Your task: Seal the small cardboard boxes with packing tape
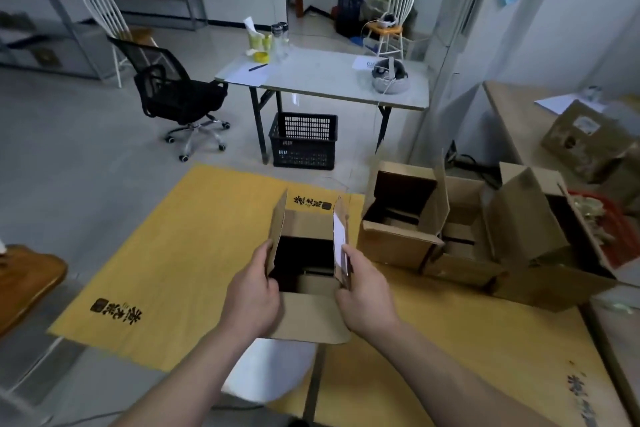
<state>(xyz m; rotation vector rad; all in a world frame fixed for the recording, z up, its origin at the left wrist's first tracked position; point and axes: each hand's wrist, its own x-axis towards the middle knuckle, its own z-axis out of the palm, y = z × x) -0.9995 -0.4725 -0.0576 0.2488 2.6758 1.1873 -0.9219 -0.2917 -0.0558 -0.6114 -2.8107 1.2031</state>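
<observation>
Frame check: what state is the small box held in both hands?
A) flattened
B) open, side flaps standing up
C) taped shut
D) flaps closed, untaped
B: the box, gripped at its sides by the left hand and right hand, has its side flaps upright and its dark inside showing.

Open box (pixel 304 270) at frame centre on the counter (pixel 180 270); 2 more boxes (pixel 401 218) right of it; crate (pixel 304 140) behind, on the floor.

Bare left grip (pixel 251 295), bare right grip (pixel 367 291), both forearms (pixel 194 374) bare
</observation>
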